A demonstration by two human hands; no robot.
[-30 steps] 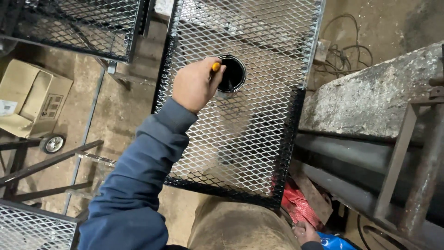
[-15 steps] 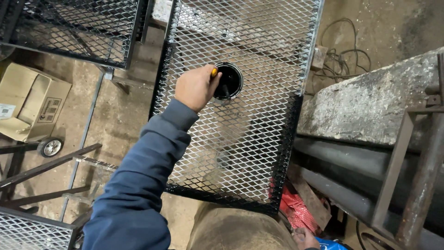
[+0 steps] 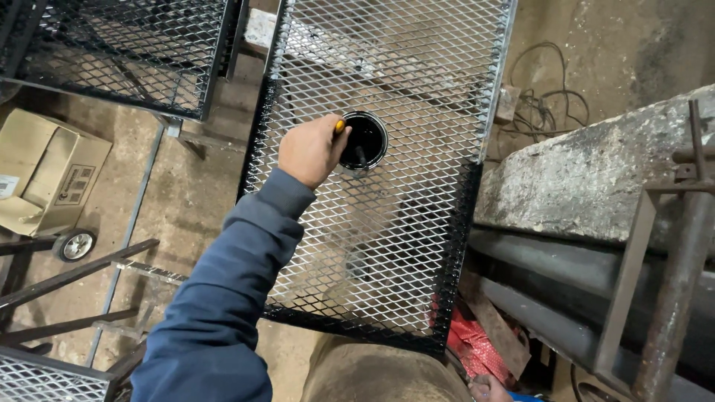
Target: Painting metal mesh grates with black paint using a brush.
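Brush handle, orange-tipped [image 3: 339, 126], pokes up out of your left hand [image 3: 309, 151], whose fingers are curled tight round it. Its long axis slants down and away from your knuckles to the right, and the dark shaft runs into the round can [image 3: 364, 141] of black paint just beside your fingertips. The can sits on the mesh panel [image 3: 402, 246], touching it, and your hand hangs right at its left rim. The mesh is black on the near part and along the edges, bare metal farther from you.

Your right hand [image 3: 490, 388] is barely in view, low at the frame edge and well apart from the can; you cannot tell whether its fingers are open or closed. The left is far nearer.

Well off to the left of your fist, a tan cardboard box [image 3: 46, 173] lies on the floor with a white label and a dark printed panel. Red wrapping [image 3: 477, 344] lies under the panel's near right corner.
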